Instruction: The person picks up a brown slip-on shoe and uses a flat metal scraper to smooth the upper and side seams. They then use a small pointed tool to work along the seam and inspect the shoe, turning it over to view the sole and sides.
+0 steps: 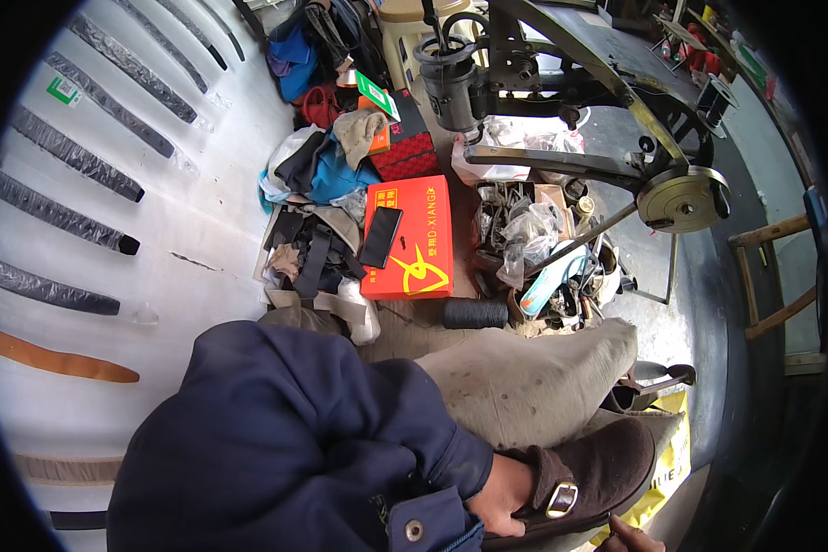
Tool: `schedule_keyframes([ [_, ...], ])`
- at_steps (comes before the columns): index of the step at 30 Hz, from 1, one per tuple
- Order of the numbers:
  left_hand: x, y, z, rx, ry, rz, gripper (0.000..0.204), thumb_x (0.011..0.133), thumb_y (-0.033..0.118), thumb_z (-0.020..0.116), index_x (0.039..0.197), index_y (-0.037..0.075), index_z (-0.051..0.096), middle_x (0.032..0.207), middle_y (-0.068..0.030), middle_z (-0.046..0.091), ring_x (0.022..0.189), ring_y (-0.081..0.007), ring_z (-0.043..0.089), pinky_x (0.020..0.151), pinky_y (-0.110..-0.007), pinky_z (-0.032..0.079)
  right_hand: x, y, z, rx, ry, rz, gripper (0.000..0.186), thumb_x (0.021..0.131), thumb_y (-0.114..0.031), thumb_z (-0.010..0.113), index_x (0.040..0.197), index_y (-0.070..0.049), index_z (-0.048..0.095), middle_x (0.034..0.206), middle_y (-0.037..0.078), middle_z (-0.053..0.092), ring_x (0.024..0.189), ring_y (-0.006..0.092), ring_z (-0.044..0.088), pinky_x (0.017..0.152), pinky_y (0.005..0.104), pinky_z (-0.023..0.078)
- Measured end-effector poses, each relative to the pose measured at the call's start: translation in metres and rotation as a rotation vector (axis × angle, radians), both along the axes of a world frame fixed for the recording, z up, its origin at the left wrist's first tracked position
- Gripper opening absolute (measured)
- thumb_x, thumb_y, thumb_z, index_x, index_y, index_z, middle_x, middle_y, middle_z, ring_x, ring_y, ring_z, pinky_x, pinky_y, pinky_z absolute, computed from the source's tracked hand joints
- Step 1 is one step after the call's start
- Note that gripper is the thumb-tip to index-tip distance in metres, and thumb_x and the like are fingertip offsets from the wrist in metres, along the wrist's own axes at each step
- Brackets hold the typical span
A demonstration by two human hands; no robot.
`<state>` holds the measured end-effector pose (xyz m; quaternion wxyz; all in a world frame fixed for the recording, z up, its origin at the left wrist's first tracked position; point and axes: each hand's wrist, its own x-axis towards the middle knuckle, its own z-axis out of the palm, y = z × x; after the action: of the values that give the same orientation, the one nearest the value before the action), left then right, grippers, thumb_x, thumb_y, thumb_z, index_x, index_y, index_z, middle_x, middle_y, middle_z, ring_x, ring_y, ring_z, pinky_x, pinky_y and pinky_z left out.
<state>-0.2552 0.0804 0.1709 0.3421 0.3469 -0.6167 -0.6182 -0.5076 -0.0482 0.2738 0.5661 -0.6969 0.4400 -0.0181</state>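
Grasping brown shoe (pixel 612 465) at heel end: left hand (pixel 506 495), near gold buckle (pixel 562 500). Right hand (pixel 631 536) beside shoe's toe, partly cut off; cannot tell its grip.

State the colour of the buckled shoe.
The shoe is dark brown, seen best in the head view.

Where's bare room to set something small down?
The red cardboard box is bare along its right edge, beyond the black rectangular phone. Bare grey floor lies between the black metal sewing machine and brown wooden frame. Crowded: jumbled tool heap right of the box, multicoloured cloth pile left of it.
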Motion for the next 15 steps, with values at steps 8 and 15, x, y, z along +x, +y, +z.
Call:
schedule_keyframes([
  [8, 0.001, -0.003, 0.001, -0.043, -0.020, 0.041, 0.054, 0.096, 0.026, 0.055, 0.139, -0.005, 0.048, 0.134, -0.0308, 0.056, 0.125, -0.0458, 0.052, 0.109, -0.045, 0.042, 0.010, -0.013, -0.003, -0.034, -0.051, 0.129, 0.030, 0.094, -0.005, 0.063, 0.119, 0.006, 0.072, 0.083, 0.004, 0.070, 0.061, 0.0050, 0.046, 0.057, 0.0207, 0.034],
  [15, 0.001, -0.008, -0.005, -0.031, -0.015, 0.039, 0.052, 0.096, 0.025, 0.055, 0.137, -0.005, 0.049, 0.132, -0.0305, 0.057, 0.123, -0.0458, 0.053, 0.108, -0.045, 0.043, 0.014, -0.013, -0.001, 0.012, 0.033, 0.076, 0.029, 0.094, -0.005, 0.064, 0.119, 0.006, 0.072, 0.081, 0.005, 0.072, 0.055, 0.0028, 0.042, 0.052, 0.0199, 0.032],
])
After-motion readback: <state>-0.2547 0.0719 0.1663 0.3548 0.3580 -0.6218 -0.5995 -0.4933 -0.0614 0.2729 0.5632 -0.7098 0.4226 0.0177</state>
